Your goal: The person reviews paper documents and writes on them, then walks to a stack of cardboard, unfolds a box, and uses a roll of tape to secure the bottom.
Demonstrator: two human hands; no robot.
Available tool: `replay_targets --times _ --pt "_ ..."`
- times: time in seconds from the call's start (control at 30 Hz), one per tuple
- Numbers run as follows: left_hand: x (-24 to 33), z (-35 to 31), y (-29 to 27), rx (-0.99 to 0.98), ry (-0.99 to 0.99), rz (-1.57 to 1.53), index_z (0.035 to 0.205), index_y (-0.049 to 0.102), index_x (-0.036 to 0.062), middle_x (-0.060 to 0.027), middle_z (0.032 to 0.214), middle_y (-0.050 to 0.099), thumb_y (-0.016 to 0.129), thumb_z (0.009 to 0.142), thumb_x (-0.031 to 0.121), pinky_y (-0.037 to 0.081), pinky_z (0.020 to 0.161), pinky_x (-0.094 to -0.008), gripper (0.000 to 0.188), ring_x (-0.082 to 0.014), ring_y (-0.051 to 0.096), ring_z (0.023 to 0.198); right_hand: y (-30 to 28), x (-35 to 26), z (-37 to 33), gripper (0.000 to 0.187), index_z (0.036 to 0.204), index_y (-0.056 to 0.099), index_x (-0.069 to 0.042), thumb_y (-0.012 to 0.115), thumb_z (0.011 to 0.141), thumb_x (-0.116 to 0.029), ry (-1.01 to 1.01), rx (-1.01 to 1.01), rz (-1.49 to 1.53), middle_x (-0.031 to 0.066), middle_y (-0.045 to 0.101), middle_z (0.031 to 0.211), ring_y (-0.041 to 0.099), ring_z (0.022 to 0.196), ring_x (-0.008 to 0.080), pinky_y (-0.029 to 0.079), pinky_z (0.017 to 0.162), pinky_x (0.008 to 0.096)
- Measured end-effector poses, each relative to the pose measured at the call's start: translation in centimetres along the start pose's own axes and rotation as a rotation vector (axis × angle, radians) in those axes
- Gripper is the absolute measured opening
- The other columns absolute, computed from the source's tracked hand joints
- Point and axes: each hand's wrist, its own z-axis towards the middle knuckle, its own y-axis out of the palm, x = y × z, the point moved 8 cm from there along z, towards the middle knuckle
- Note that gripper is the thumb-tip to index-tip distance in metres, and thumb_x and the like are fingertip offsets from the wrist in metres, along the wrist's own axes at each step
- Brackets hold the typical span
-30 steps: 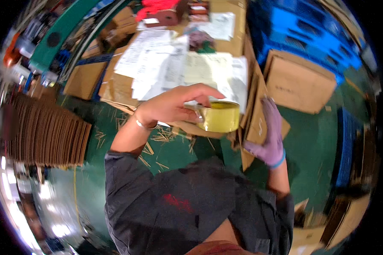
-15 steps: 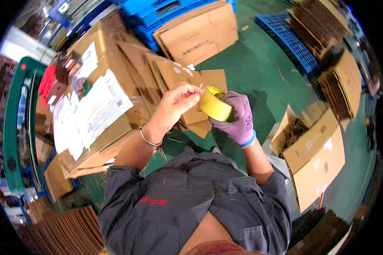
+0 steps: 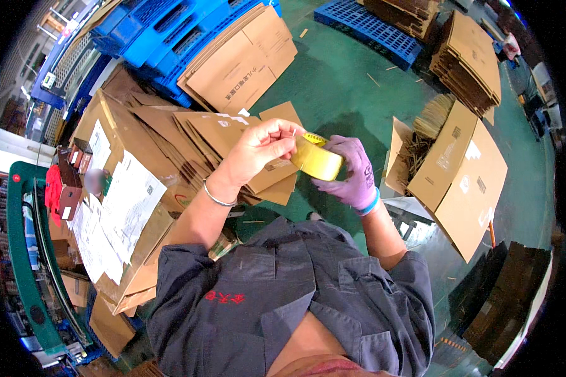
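A wide roll of yellow packing tape (image 3: 321,162) is held up in front of my chest between both hands. My gloved right hand (image 3: 352,173), in a purple work glove with a blue cuff, grips the roll from its right side. On the roll's left edge, the thumb and fingers of my bare left hand (image 3: 267,151) are pinched together at the tape. Whether a loose end of tape lies in that pinch is too small to tell. A metal bangle (image 3: 217,193) circles my left wrist.
To the left stands a large carton (image 3: 151,248) with papers (image 3: 129,207) and a red cloth (image 3: 53,188) on top. Flattened cardboard (image 3: 245,60) leans against blue pallets (image 3: 163,38). At right are an open carton (image 3: 465,188) with a broom head (image 3: 434,118), and stacked cardboard (image 3: 468,56).
The view has turned, so the surroundings have shifted leftward and the open carton at right sits higher. Both hands stay on the tape roll, nearly in the same pose.
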Motion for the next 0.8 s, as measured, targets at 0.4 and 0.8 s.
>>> replay_targets --times 0.4,0.8 --pt "2.0 -1.4 -0.3 0.224 0.271 0.655 0.088 0.062 0.0008 -0.006 0.077 0.063 0.068 0.092 0.008 0.049 0.065 -0.0287 0.01 -0.0132 0.058 0.069 4.5 2.0 -2.1 0.044 0.113 0.066 0.003 0.075 0.083 -0.028 0.599 -0.192 0.314 0.0162 0.067 0.1 0.066 0.089 0.0257 0.051 0.081 0.0345" --pt "2.7 -2.2 -4.4 0.367 0.301 0.083 0.093 0.061 0.0018 0.0015 0.08 0.06 0.063 0.097 0.005 0.048 0.069 -0.0219 0.006 -0.0061 0.056 0.073 4.2 1.8 -0.7 0.037 0.108 0.067 0.0 0.074 0.088 -0.03 0.093 -0.283 0.339 0.0118 0.067 0.104 0.063 0.103 0.0274 0.039 0.111 0.0497"
